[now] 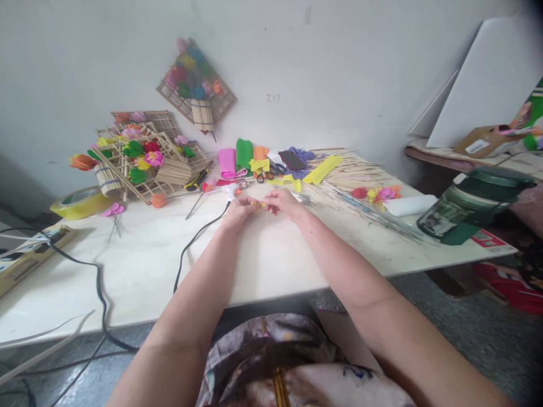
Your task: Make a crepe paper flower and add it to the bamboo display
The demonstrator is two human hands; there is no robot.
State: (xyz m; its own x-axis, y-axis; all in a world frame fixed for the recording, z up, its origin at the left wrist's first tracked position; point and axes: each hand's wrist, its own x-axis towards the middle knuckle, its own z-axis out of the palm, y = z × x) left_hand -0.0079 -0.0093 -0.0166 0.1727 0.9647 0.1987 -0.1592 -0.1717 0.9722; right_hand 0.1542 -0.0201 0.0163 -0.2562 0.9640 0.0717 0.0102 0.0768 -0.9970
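Observation:
Both hands meet above the middle of the white table (pixel 271 265). My left hand (pixel 242 209) is closed, its fingertips pinching a small yellow piece (pixel 257 203). From the other side my right hand (pixel 282 203) also pinches the yellow piece, with its fingers curled. The piece is too small to make out in detail. Just behind my left hand lies a white glue gun (pixel 230 191) with a black cord. Scissors (pixel 265 174) and strips of yellow paper (pixel 291 182) lie beyond the hands.
Flower-decorated stick lattices (pixel 139 152) and yellow tape (pixel 80 202) stand at the left, near a power strip (pixel 34 254). Rolls of pink paper (pixel 227 163) and green paper (pixel 244 157) lie behind. Thin sticks (pixel 352 172), wires (pixel 373 217) and a green bottle (pixel 466 203) are at the right.

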